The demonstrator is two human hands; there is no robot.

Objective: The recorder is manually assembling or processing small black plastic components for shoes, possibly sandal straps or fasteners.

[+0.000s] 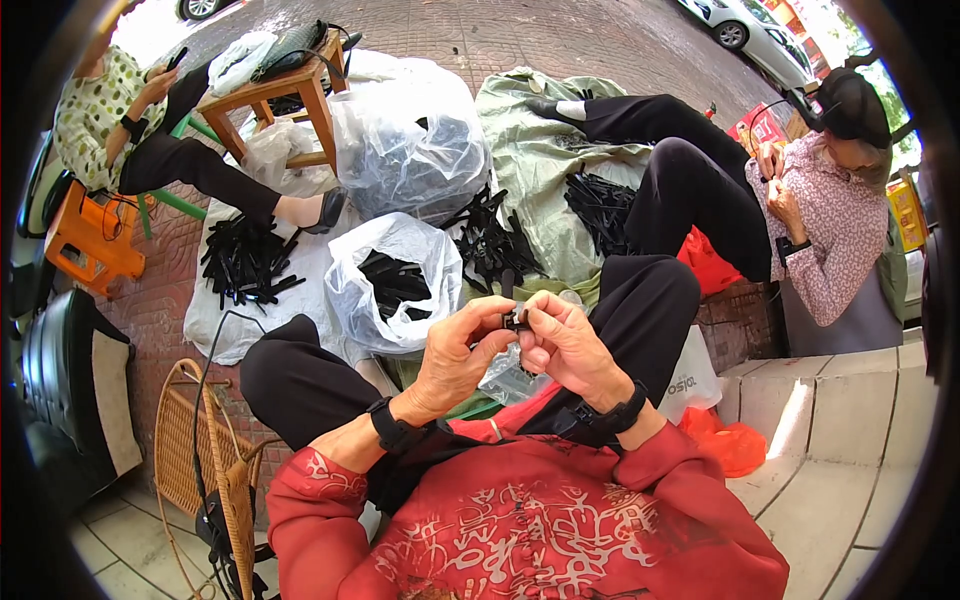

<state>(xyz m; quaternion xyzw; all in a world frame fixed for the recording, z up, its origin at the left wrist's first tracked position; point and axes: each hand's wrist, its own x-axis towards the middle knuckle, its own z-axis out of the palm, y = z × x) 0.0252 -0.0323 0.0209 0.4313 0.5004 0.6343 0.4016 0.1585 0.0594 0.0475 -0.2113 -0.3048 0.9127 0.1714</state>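
Above my lap, my left hand (460, 345) pinches a small black piece (514, 320) between thumb and forefinger. My right hand (572, 338) has its fingertips closed on the piece's other side. What looks like a dark strip (508, 283) sticks up behind the left fingertips; I cannot tell whether it belongs to the piece. Just beyond my hands, a white plastic bag (345, 310) stands wide, with black strips (393, 280) inside. Loose black strips (495, 240) lie in a heap to its right. Part of a clear bag (512, 378) shows beneath my hands.
Another heap of black strips (250, 260) lies on white sheeting (215, 325) at left. Black pieces (602, 212) lie on a green sheet (535, 170). Two people sit nearby, one holding a phone (177, 60). A wooden stool (318, 100), wicker chair (190, 455) and tiled step (845, 400) stand around.
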